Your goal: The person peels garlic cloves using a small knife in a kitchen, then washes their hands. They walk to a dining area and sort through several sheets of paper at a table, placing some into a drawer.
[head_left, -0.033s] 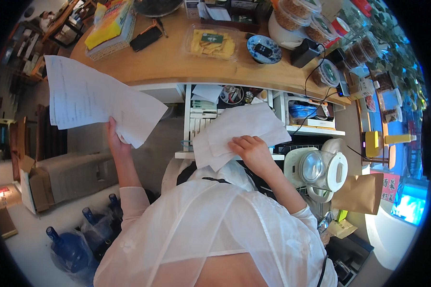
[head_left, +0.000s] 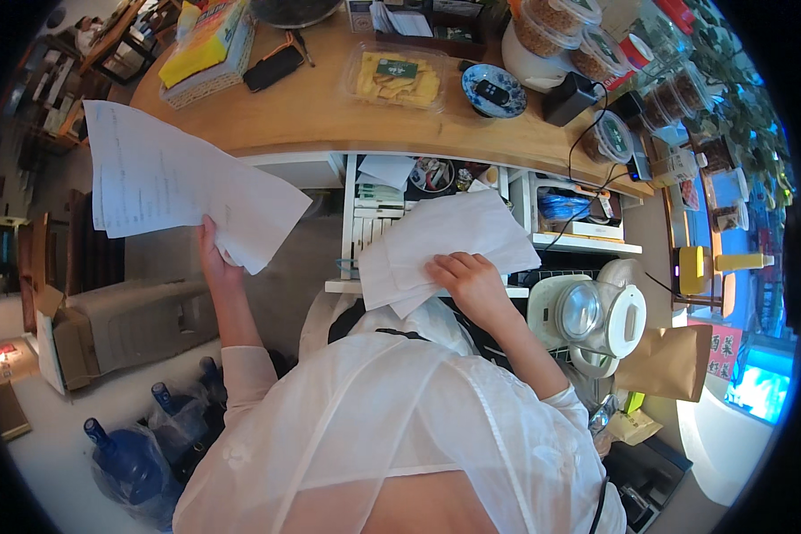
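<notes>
My left hand (head_left: 218, 255) is closed on the lower edge of several white paper sheets (head_left: 173, 178), held up left of the desk with faint handwriting on them. The sheets fan out and bend towards the right. My right hand (head_left: 468, 283) grips another stack of white paper sheets (head_left: 463, 233), fingers curled over the near edge; its thumb is hidden. This stack lies over the front of an open drawer (head_left: 365, 222), covering part of what is inside, and its near corner reaches my lap.
On the wooden desk (head_left: 303, 125) stand a box of yellow snacks (head_left: 398, 78), a blue patterned bowl (head_left: 493, 91) and several clear jars. A second open drawer (head_left: 587, 238) holds a blue bundle. A white kettle (head_left: 629, 319) stands low at right, blue water bottles (head_left: 133, 463) at lower left.
</notes>
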{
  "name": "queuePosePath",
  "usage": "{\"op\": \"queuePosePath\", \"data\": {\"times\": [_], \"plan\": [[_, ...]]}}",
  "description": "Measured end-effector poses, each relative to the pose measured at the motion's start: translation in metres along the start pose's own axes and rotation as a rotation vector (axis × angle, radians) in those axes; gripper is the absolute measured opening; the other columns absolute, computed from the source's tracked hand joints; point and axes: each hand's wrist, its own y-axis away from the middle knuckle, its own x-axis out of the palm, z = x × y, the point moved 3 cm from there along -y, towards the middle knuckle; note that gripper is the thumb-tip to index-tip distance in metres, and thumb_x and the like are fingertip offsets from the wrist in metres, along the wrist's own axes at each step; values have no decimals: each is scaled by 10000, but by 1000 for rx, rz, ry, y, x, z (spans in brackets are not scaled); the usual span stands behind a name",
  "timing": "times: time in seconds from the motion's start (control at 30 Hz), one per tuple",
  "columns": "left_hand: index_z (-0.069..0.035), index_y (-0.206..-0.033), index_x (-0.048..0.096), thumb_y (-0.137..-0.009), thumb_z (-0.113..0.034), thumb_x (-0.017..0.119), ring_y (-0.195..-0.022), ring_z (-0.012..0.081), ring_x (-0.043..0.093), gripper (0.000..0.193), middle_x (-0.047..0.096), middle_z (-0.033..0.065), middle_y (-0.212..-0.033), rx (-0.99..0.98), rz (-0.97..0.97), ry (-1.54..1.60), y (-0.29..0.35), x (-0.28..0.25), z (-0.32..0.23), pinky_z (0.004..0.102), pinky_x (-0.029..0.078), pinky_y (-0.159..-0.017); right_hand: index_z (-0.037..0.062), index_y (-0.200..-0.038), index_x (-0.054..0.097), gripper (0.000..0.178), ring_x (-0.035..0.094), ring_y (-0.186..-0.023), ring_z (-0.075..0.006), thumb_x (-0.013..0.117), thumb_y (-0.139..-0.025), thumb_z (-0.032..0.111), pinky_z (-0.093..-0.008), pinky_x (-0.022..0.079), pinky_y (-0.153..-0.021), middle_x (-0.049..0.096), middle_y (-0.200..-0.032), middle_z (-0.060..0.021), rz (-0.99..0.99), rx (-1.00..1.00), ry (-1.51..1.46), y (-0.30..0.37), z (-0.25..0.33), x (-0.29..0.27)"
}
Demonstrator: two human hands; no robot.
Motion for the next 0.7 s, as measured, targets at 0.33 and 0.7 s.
{"op": "queuePosePath", "data": {"times": [0.33,0.7], "plan": [[-76,-1243,404,-920,-189,465,-1097,225,495,347,494,72,-1217,-32,-32,18,6,5,9,387,437,-913,45,-939,588,289,571,-891,-220,569,-654,94,-330,459,-770,590,-951,-70,-269,4,-24,10,-20,-1],[-69,-1279,371,-917,-207,469,-1113,235,488,400,494,84,-1227,-83,117,52,0,13,13,392,419,-934,133,-1068,613,406,554,-805,-178,599,-663,109,-336,455,-800,579,-893,-26,-365,-193,155,-38,-13,-104]]}}
